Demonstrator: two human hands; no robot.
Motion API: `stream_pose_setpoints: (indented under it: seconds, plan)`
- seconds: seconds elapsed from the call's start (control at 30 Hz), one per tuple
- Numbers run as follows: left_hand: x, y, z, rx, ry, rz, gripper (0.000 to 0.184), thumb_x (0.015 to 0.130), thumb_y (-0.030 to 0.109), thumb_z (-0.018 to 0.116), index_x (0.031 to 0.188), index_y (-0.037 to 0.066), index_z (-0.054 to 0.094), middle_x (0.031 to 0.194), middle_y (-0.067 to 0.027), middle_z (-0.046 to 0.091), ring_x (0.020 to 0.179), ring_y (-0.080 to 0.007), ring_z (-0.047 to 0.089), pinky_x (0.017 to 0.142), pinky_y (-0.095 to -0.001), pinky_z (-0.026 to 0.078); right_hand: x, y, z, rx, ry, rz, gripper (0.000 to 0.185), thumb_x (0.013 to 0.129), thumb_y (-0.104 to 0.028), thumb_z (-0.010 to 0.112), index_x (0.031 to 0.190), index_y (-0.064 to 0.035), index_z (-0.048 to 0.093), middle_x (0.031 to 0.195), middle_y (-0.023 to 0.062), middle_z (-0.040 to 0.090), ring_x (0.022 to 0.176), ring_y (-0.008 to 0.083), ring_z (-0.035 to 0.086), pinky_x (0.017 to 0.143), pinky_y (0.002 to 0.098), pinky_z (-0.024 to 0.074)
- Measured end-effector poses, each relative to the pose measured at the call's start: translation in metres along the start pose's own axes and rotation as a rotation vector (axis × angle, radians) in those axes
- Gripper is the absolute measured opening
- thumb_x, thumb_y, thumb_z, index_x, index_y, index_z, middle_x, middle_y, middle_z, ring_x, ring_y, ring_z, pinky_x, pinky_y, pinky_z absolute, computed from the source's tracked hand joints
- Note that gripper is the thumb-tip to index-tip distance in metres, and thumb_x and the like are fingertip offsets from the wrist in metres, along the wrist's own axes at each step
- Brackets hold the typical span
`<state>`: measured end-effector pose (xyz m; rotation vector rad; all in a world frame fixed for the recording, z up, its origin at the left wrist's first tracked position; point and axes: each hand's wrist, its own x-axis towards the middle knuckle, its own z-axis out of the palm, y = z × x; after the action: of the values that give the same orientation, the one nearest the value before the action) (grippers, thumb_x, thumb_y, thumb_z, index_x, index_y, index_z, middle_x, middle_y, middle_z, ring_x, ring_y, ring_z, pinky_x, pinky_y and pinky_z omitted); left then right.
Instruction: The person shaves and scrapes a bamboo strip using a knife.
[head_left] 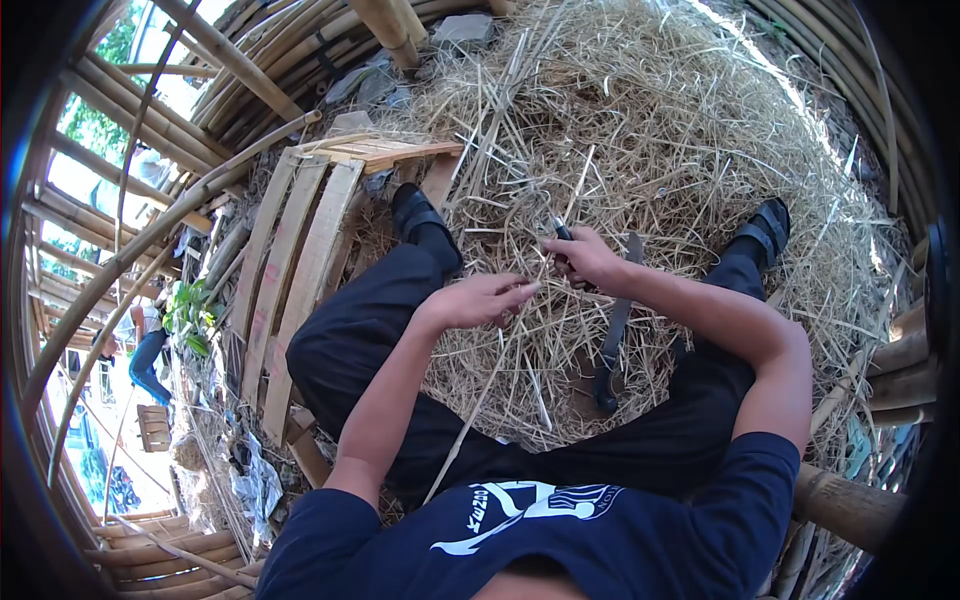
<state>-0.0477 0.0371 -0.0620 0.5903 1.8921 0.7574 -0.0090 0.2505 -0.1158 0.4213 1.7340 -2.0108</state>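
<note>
My left hand [487,300] is closed, fingers pinched around a thin bamboo strip [470,415] that slants down across my lap. My right hand [588,258] grips a black-handled tool [561,229]; a narrow tip seems to point away from me, but its kind is hard to make out. Both hands are close together between my spread legs. Beneath my right forearm a large knife [613,340] lies on the straw, its dark handle toward me.
Dry straw and bamboo shavings [670,130] cover the ground. A slatted wooden crate [300,270] stands by my left leg. Bamboo poles [225,60] wall the space, and a thick pole [850,508] is at my right. Another person [150,345] is outside at left.
</note>
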Motion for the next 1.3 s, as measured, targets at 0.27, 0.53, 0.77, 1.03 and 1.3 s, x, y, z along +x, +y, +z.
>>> stream_pose_setpoints:
  seconds: [0.27, 0.53, 0.77, 1.03, 1.3]
  plan:
    - [-0.101, -0.03, 0.085, -0.315, 0.086, -0.006, 0.066, 0.089, 0.034, 0.063, 0.138, 0.001, 0.034, 0.078, -0.0055, 0.058, 0.062, -0.0117, 0.063, 0.055, -0.0234, 0.049, 0.004, -0.025, -0.012, 0.179, 0.181, -0.046, 0.017, 0.092, -0.015, 0.05, 0.093, 0.0, 0.057, 0.067, 0.0105, 0.061, 0.039, 0.0091, 0.04, 0.037, 0.026, 0.0323]
    - [-0.142, -0.045, 0.084, 0.175, 0.773, 0.234, 0.04, 0.089, 0.004, 0.052, 0.129, 0.002, 0.049, 0.081, -0.0149, 0.055, 0.075, -0.0247, 0.059, 0.067, -0.0349, 0.047, -0.004, -0.038, 0.006, -0.501, 0.27, -0.032, 0.034, 0.09, -0.034, 0.06, 0.077, -0.0024, 0.059, 0.062, 0.0075, 0.06, 0.048, 0.0132, 0.053, 0.046, 0.0305, 0.0422]
    - [-0.185, -0.014, 0.032, 0.587, 0.759, 0.108, 0.043, 0.088, 0.004, 0.049, 0.131, 0.005, 0.048, 0.084, -0.0174, 0.055, 0.075, -0.0364, 0.058, 0.065, -0.0435, 0.046, -0.042, -0.063, 0.041, -1.011, 0.106, -0.746, 0.044, 0.082, -0.037, 0.07, 0.111, -0.0073, 0.056, 0.056, 0.0066, 0.054, 0.054, 0.0215, 0.059, 0.052, 0.0378, 0.0429]
    - [-0.207, 0.047, -0.03, 1.082, 0.74, 0.139, 0.034, 0.087, 0.006, 0.053, 0.121, 0.012, 0.058, 0.081, -0.0108, 0.061, 0.073, -0.0298, 0.061, 0.064, -0.0415, 0.046, -0.023, -0.081, 0.072, -1.129, 0.068, -0.976, 0.035, 0.087, -0.038, 0.061, 0.077, -0.0045, 0.058, 0.06, 0.0156, 0.058, 0.057, 0.0345, 0.059, 0.054, 0.0459, 0.0441]
    - [-0.234, 0.099, -0.095, 1.546, 1.898, 0.643, 0.043, 0.073, 0.032, 0.078, 0.107, 0.008, 0.065, 0.105, -0.0054, 0.06, 0.108, -0.0201, 0.051, 0.094, -0.037, 0.035, -0.008, -0.109, 0.085, -0.846, 0.235, -1.117, 0.025, 0.086, -0.025, 0.067, 0.08, -0.0007, 0.064, 0.052, 0.0124, 0.054, 0.042, 0.0261, 0.05, 0.046, 0.0369, 0.0393]
